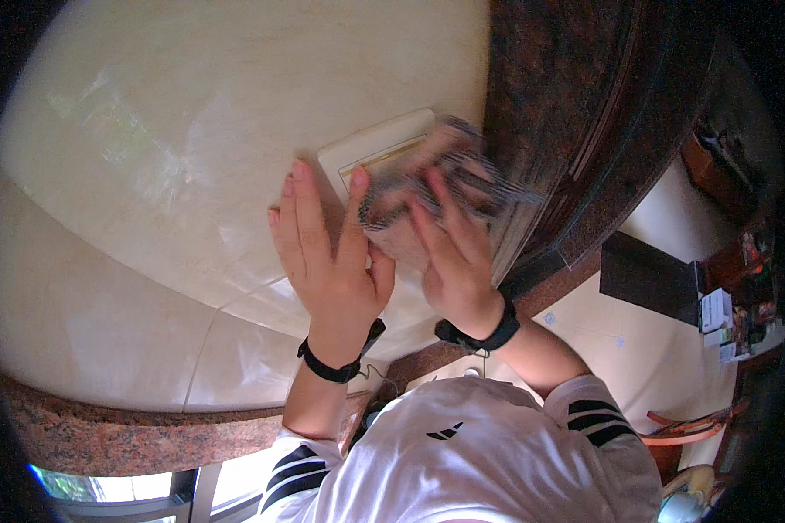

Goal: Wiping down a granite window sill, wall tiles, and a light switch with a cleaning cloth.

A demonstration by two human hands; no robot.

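Note:
A white rectangular plate (336, 159) with a thin gold line lies against the cream, marbled surface. Over its right part is a checked or striped cloth (480, 179), smeared by motion. My right hand (458, 261) presses on this cloth, fingers stretched along it and blurred at the tips. Beside the plate, my left hand (327, 248) is open with its fingers spread. Its index fingertip reaches the plate's lower left edge; whether it pushes on the plate I cannot tell. Part of the plate is hidden by the cloth and hands.
A thin pale cord (209, 336) runs down the cream surface. Dark brown stone trim (541, 78) borders it at the right, reddish speckled stone (148, 436) at the lower left. White boxes (716, 309) and a reddish wooden chair (685, 430) are farther right. Black bands circle both my wrists.

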